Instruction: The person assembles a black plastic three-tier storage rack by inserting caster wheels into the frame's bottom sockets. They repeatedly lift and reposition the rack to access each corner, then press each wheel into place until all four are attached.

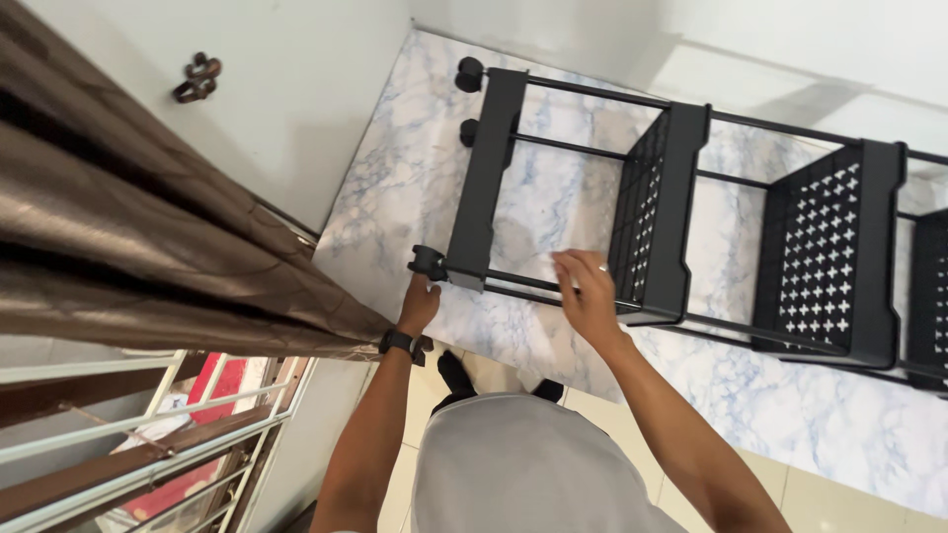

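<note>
A black metal cart (679,247) with perforated basket shelves lies on its side on a marble-patterned floor sheet (405,188). My left hand (419,304), with a black watch on the wrist, reaches to the near caster wheel (429,262) on the cart's bottom panel (486,168), and its fingers close on the wheel. My right hand (590,296) grips a thin black side rod (513,281) of the cart, just in front of the first basket. Two more caster wheels (470,74) stick out at the far end of the bottom panel.
A brown curtain (148,247) hangs at the left, its edge close to my left arm. A white wall with a dark hook (197,79) stands behind it. A barred window (148,444) is at the lower left. Beige floor tiles (849,494) lie by my feet.
</note>
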